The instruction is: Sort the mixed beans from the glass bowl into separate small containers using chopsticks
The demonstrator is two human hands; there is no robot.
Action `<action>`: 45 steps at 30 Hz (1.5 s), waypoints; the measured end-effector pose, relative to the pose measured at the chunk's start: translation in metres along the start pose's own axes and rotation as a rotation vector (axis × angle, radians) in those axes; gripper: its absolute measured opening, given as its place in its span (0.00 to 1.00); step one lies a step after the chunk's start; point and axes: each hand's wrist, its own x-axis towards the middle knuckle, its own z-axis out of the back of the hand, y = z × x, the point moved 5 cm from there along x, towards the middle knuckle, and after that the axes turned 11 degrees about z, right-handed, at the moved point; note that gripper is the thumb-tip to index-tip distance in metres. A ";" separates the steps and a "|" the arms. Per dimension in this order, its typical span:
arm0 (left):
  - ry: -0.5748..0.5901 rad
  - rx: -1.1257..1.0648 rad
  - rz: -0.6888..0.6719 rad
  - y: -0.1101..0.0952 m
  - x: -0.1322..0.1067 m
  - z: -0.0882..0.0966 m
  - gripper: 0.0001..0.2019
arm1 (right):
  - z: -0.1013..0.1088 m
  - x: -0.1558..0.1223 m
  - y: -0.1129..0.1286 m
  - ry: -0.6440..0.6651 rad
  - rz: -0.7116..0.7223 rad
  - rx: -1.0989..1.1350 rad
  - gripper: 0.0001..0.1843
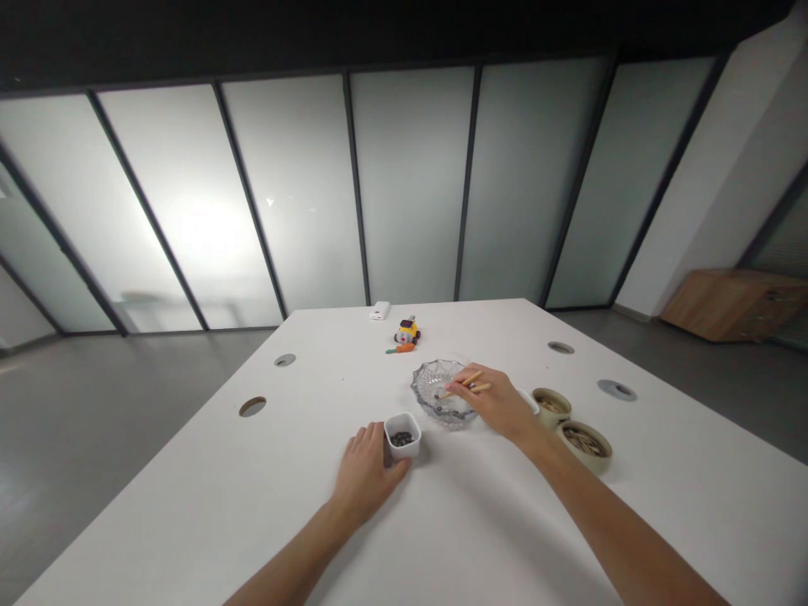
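My left hand is curled around the near left side of a small white square cup, with the thumb along its front. Several dark beans lie in the cup. My right hand is closed on a pair of light wooden chopsticks, whose tips reach down into a clear cut-glass bowl. A dark bean is at the chopstick tips; whether they pinch it I cannot tell. More dark beans lie low in the bowl, and the right hand hides its right side.
Right of the bowl stand two round beige bowls, one farther and one nearer, holding brownish pieces. A white container is partly behind my right hand. Farther back are an orange toy carrot, a yellow toy car and a white device.
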 end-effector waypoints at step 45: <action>-0.010 -0.003 -0.002 0.002 0.001 -0.002 0.13 | -0.017 -0.010 -0.008 -0.112 -0.020 0.103 0.19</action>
